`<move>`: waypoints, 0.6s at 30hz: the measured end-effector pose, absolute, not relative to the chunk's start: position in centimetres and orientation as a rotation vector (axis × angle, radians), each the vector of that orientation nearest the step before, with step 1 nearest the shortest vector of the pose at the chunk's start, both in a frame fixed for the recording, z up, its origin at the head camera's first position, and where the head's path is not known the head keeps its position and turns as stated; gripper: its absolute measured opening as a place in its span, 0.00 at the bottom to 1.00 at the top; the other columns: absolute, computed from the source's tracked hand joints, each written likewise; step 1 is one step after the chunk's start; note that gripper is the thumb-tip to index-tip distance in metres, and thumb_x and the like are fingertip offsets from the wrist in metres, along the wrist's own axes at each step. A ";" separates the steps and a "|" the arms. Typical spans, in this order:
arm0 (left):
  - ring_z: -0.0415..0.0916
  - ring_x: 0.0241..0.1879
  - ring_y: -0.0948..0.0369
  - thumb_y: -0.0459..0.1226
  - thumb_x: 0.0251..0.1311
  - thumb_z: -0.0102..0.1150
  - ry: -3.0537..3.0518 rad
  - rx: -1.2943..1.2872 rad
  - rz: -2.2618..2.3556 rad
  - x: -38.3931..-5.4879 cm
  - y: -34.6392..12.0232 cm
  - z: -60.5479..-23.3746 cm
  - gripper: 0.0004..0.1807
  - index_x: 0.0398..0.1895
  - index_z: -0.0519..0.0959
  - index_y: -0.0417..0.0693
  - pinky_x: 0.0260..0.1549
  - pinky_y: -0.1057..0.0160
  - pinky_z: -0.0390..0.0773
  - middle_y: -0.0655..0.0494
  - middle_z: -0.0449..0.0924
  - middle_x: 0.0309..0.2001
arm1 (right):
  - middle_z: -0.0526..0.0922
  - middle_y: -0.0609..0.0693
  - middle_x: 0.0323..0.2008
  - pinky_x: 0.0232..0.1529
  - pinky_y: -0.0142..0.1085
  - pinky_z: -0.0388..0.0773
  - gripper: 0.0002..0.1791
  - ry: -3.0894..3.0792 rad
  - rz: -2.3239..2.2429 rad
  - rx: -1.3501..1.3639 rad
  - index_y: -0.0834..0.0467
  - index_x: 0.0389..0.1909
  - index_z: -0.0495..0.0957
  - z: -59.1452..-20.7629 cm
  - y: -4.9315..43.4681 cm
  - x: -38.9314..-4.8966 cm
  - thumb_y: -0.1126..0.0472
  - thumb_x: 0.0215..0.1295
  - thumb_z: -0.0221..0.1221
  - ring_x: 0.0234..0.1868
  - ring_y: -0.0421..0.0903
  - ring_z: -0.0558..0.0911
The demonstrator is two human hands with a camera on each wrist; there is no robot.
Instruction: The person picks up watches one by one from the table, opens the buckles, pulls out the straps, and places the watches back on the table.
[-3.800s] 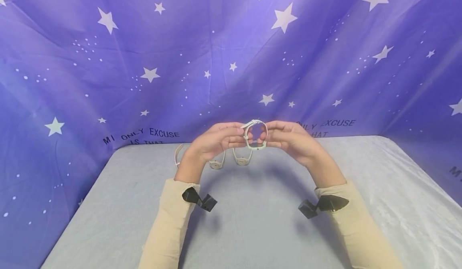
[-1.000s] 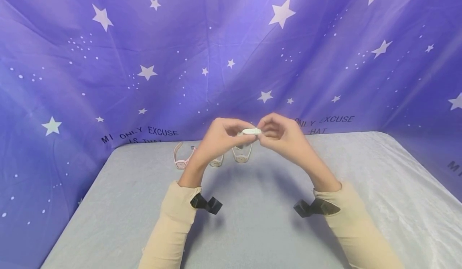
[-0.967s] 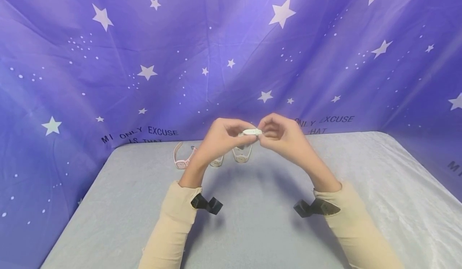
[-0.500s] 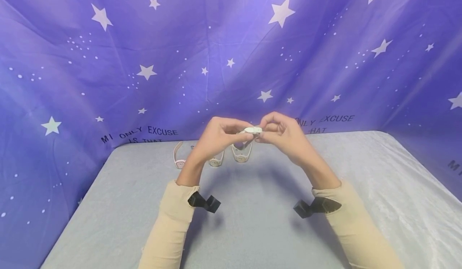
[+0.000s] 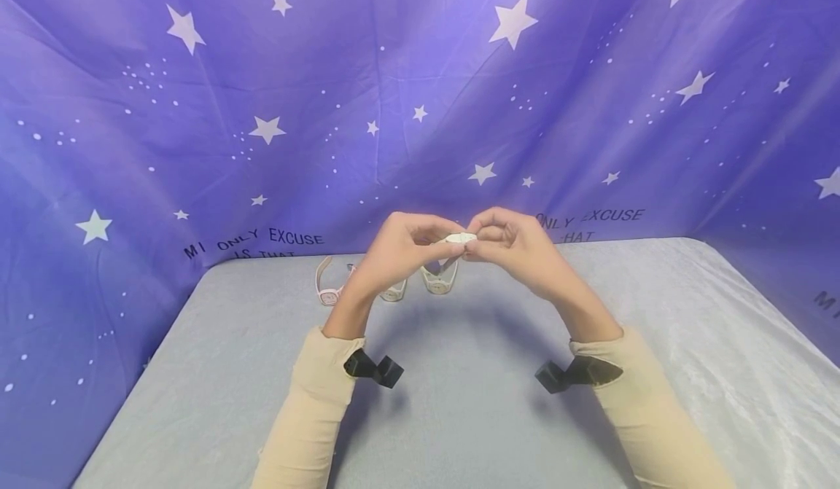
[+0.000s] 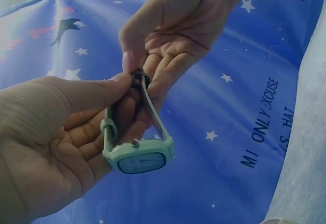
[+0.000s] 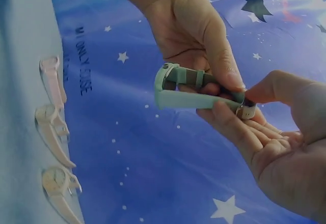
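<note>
A pale green wristwatch [image 5: 461,238] is held up between both hands above the far part of the table. Its strap forms a loop, and the rectangular dial [image 6: 141,163] hangs below the fingers in the left wrist view. My left hand [image 5: 407,248] pinches the strap near the buckle between thumb and fingers. My right hand [image 5: 521,248] pinches the strap end at the buckle from the other side. In the right wrist view the strap [image 7: 188,101] runs from the watch case to the fingertips, which partly cover the buckle.
Three more watches stand in a row at the table's back: a pink watch [image 5: 329,296], a cream watch [image 5: 394,294] partly behind my left arm, and another cream watch [image 5: 439,285]. A purple star-patterned cloth [image 5: 420,73] hangs behind the grey table [image 5: 459,416].
Earlier the watch's round loop faced the camera; now it is turned so the strap shows. In the last second, the visible strap tip has shortened and shifted right between the fingertips.
</note>
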State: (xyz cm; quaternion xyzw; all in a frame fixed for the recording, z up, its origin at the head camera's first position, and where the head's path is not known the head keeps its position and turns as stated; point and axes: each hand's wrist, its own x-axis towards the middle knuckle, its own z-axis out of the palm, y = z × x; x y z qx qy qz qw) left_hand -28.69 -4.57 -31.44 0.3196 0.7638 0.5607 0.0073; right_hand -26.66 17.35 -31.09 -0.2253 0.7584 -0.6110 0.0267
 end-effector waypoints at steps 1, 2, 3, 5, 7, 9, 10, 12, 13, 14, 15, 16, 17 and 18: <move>0.85 0.29 0.55 0.38 0.61 0.71 2.375 1.010 1.766 -28.7 -4.7 -31.4 0.11 0.46 0.88 0.49 0.31 0.50 0.87 0.55 0.90 0.38 | 0.89 0.57 0.44 0.55 0.39 0.85 0.10 2.297 -1.922 -0.690 0.68 0.48 0.75 -31.2 17.4 -26.8 0.72 0.66 0.60 0.45 0.45 0.90; 0.84 0.29 0.55 0.37 0.61 0.71 2.365 1.020 1.776 -28.7 -4.8 -31.3 0.10 0.46 0.88 0.49 0.30 0.49 0.87 0.54 0.90 0.38 | 0.90 0.55 0.43 0.55 0.39 0.85 0.09 2.258 -1.949 -0.691 0.67 0.47 0.75 -31.2 17.4 -26.8 0.72 0.67 0.59 0.45 0.45 0.90; 0.84 0.28 0.55 0.37 0.61 0.71 2.354 1.024 1.787 -28.6 -4.9 -31.3 0.10 0.45 0.88 0.48 0.30 0.49 0.87 0.54 0.90 0.38 | 0.90 0.53 0.42 0.55 0.40 0.84 0.08 2.218 -1.975 -0.695 0.67 0.46 0.75 -31.3 17.4 -26.9 0.72 0.68 0.59 0.45 0.45 0.90; 0.84 0.27 0.55 0.35 0.60 0.71 2.340 1.027 1.810 -28.6 -5.1 -31.2 0.10 0.45 0.88 0.47 0.29 0.48 0.87 0.53 0.90 0.37 | 0.90 0.50 0.41 0.56 0.40 0.84 0.07 2.133 -2.024 -0.695 0.66 0.45 0.74 -31.4 17.4 -27.0 0.72 0.69 0.57 0.46 0.44 0.89; 0.84 0.28 0.53 0.35 0.59 0.72 2.337 1.021 1.826 -28.5 -5.2 -31.1 0.10 0.45 0.88 0.47 0.29 0.50 0.86 0.52 0.90 0.37 | 0.89 0.49 0.40 0.57 0.41 0.84 0.06 2.068 -2.059 -0.690 0.64 0.45 0.74 -31.4 17.4 -27.1 0.72 0.70 0.57 0.47 0.44 0.89; 0.83 0.27 0.50 0.35 0.59 0.72 2.343 1.014 1.829 -28.4 -5.2 -31.0 0.11 0.45 0.88 0.47 0.28 0.51 0.86 0.52 0.90 0.37 | 0.89 0.50 0.41 0.58 0.40 0.83 0.08 2.068 -2.056 -0.706 0.62 0.47 0.74 -31.5 17.4 -27.0 0.72 0.70 0.58 0.48 0.44 0.89; 0.83 0.27 0.49 0.36 0.59 0.72 2.354 1.016 1.821 -28.4 -5.1 -30.9 0.11 0.45 0.88 0.47 0.28 0.51 0.86 0.52 0.90 0.36 | 0.89 0.50 0.42 0.58 0.40 0.83 0.09 2.099 -2.040 -0.720 0.62 0.48 0.74 -31.4 17.4 -26.9 0.71 0.69 0.59 0.48 0.45 0.89; 0.82 0.28 0.48 0.36 0.60 0.72 2.374 1.024 1.807 -28.3 -5.0 -30.9 0.11 0.45 0.88 0.47 0.28 0.52 0.85 0.52 0.90 0.36 | 0.89 0.52 0.43 0.58 0.40 0.83 0.11 2.173 -2.009 -0.761 0.63 0.50 0.75 -31.4 17.4 -26.7 0.69 0.69 0.61 0.48 0.46 0.89; 0.82 0.27 0.48 0.36 0.60 0.72 2.383 1.026 1.801 -28.3 -4.9 -30.9 0.11 0.45 0.88 0.47 0.29 0.51 0.84 0.52 0.90 0.36 | 0.89 0.53 0.44 0.58 0.40 0.83 0.12 2.213 -1.994 -0.781 0.63 0.50 0.75 -31.4 17.3 -26.6 0.68 0.69 0.62 0.49 0.47 0.89; 0.82 0.27 0.48 0.36 0.60 0.71 2.393 1.027 1.792 -28.3 -4.9 -30.9 0.11 0.46 0.88 0.47 0.29 0.51 0.83 0.52 0.90 0.35 | 0.89 0.53 0.44 0.58 0.40 0.84 0.13 2.248 -1.981 -0.797 0.64 0.50 0.75 -31.4 17.3 -26.6 0.67 0.69 0.63 0.49 0.47 0.89; 0.82 0.27 0.50 0.36 0.61 0.71 2.401 1.027 1.787 -28.3 -4.8 -30.9 0.11 0.46 0.88 0.47 0.29 0.50 0.83 0.52 0.90 0.35 | 0.90 0.53 0.43 0.58 0.40 0.84 0.12 2.270 -1.979 -0.805 0.65 0.50 0.75 -31.4 17.3 -26.5 0.66 0.69 0.63 0.49 0.47 0.89; 0.83 0.27 0.51 0.36 0.61 0.71 2.407 1.027 1.786 -28.3 -4.8 -30.9 0.11 0.46 0.88 0.46 0.29 0.51 0.83 0.52 0.90 0.35 | 0.90 0.53 0.42 0.57 0.40 0.84 0.11 2.276 -1.988 -0.805 0.66 0.49 0.75 -31.4 17.3 -26.5 0.66 0.70 0.62 0.48 0.47 0.89; 0.84 0.28 0.52 0.36 0.61 0.71 2.408 1.026 1.790 -28.3 -4.8 -30.9 0.11 0.46 0.88 0.46 0.30 0.51 0.84 0.52 0.90 0.36 | 0.90 0.52 0.42 0.57 0.41 0.84 0.10 2.264 -2.006 -0.803 0.66 0.49 0.75 -31.4 17.3 -26.5 0.67 0.71 0.61 0.48 0.46 0.89; 0.84 0.28 0.53 0.35 0.61 0.70 2.408 1.023 1.794 -28.3 -4.8 -30.9 0.11 0.46 0.88 0.46 0.30 0.52 0.85 0.52 0.90 0.36 | 0.90 0.50 0.41 0.57 0.41 0.84 0.09 2.247 -2.024 -0.795 0.66 0.48 0.75 -31.4 17.2 -26.6 0.68 0.72 0.59 0.47 0.46 0.89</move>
